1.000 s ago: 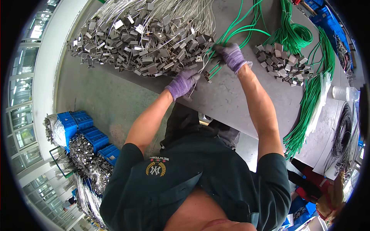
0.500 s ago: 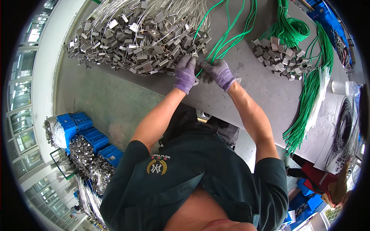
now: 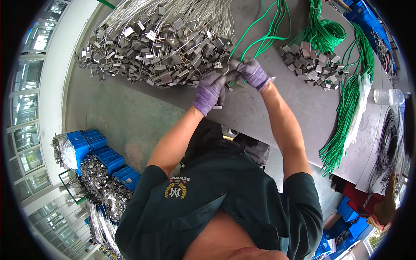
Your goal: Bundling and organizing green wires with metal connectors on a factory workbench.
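Both of my hands wear purple gloves with grey fingers and are close together over the table's near edge. My left hand (image 3: pixel 208 93) is closed on a small metal block (image 3: pixel 218 107), whose end shows below the fingers. My right hand (image 3: pixel 252 73) is closed on green wires (image 3: pixel 265 38), which loop up and away over the table. A thin pale wire (image 3: pixel 228 65) rises near the fingertips; the fingers hide where it meets the green ones. To the left of my hands lies a large heap of metal blocks (image 3: pixel 160 56) with silvery wires (image 3: pixel 195 11).
On the grey table (image 3: pixel 281 104), a smaller heap of metal blocks (image 3: pixel 315 65) lies at right, beside a green wire coil (image 3: pixel 327 37) and a long green bundle (image 3: pixel 340 130). Farther right are a clear plastic container (image 3: pixel 388 97) and dark wire coils (image 3: pixel 388 134). Blue crates (image 3: pixel 108 158) stand at lower left.
My left hand has moved slightly down, and the metal block now shows beneath it. The right hand has shifted a little up and right, and the green wires bend into a wider loop.
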`<action>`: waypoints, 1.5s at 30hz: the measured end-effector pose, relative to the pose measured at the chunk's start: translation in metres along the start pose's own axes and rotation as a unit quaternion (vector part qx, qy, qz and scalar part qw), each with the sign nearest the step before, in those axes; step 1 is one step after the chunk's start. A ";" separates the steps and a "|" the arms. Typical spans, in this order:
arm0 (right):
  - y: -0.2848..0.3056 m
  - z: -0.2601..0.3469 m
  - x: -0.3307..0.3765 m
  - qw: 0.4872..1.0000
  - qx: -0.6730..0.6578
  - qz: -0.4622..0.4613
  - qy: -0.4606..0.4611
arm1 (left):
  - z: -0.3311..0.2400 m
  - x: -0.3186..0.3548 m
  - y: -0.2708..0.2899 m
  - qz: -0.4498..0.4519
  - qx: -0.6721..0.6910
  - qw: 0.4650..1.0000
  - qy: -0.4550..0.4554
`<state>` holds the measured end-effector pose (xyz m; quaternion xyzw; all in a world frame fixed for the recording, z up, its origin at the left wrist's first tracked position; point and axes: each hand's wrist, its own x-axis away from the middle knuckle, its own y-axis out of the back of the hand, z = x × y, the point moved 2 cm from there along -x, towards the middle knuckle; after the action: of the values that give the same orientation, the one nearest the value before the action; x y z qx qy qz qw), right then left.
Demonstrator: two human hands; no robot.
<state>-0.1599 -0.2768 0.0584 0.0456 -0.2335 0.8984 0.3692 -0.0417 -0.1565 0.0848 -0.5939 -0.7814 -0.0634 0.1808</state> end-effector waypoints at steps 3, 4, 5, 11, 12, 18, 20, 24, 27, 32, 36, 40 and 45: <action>-0.012 -0.008 -0.002 0.998 0.041 0.040 0.002 | 0.002 0.003 0.002 0.014 0.079 0.997 0.012; -0.014 -0.008 0.002 0.999 0.029 0.030 0.008 | 0.003 0.004 0.003 0.019 0.083 0.996 0.033; -0.016 -0.009 0.003 0.999 0.029 0.030 0.007 | 0.003 0.004 0.004 0.024 0.088 0.994 0.055; -0.026 -0.012 0.004 0.990 0.131 -0.035 -0.034 | 0.012 0.004 0.004 -0.043 0.086 0.989 0.112; -0.024 -0.014 0.003 0.986 0.155 -0.053 -0.042 | 0.015 0.004 0.002 -0.046 0.089 0.988 0.116; -0.019 -0.032 -0.008 0.972 0.225 -0.063 0.027 | 0.022 -0.002 -0.005 -0.093 0.030 0.980 0.172; -0.020 -0.031 -0.005 0.967 0.246 -0.062 -0.039 | 0.021 -0.001 -0.007 -0.097 0.101 0.964 0.225; -0.014 -0.029 -0.002 0.976 0.153 -0.122 -0.094 | 0.025 0.009 -0.002 -0.065 0.214 0.930 0.291; 0.001 -0.015 -0.011 0.982 0.107 -0.152 -0.036 | 0.026 0.017 -0.002 -0.029 0.188 0.938 0.289; 0.000 -0.002 -0.010 0.985 -0.010 -0.123 -0.123 | 0.030 0.015 0.015 0.025 0.058 0.987 0.146; -0.016 -0.017 0.000 0.984 0.083 -0.114 -0.105 | 0.026 0.006 0.017 0.047 0.095 0.983 0.150; -0.022 0.000 0.004 0.979 0.151 -0.103 -0.087 | 0.019 0.003 0.017 0.090 0.195 0.967 0.137; -0.011 0.009 -0.001 0.988 0.122 -0.081 -0.039 | 0.025 0.013 0.015 0.027 0.263 0.960 0.089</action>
<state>-0.1528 -0.2746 0.0707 0.1439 -0.1318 0.8847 0.4234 -0.0359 -0.1324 0.0643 -0.5379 -0.7349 0.0968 0.4015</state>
